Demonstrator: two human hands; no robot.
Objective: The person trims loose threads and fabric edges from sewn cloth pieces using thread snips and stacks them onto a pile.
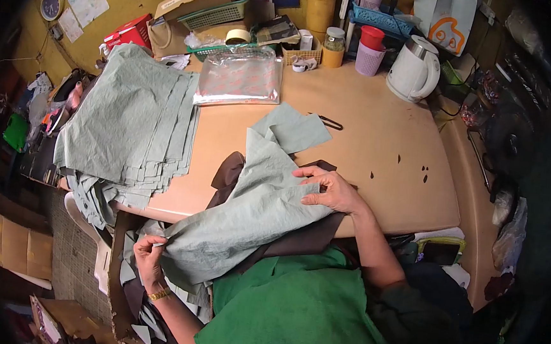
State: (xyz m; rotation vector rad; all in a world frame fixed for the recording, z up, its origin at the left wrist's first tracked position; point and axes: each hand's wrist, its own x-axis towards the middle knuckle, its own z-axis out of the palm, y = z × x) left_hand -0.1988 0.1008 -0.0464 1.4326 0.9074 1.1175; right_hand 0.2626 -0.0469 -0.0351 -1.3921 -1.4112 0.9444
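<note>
A large pale grey-green piece of fabric (240,227) drapes over the front edge of the table and onto my lap. My left hand (149,256), with a gold watch on the wrist, pinches this fabric at its lower left edge. Lying on the same fabric, near its right side, my right hand (332,190) has its thumb and fingers spread apart. Dark brown fabric (229,172) shows beneath it on both sides. A smaller grey-green scrap (307,131) lies at its far end, beside a black looped tool (331,122) that is partly hidden.
A tall stack of grey-green fabric pieces (132,117) covers the table's left side. Behind stand a clear plastic packet (240,80), baskets, a jar (333,46), a purple cup (368,58) and a white kettle (414,70). A cardboard box (116,276) with scraps is below left.
</note>
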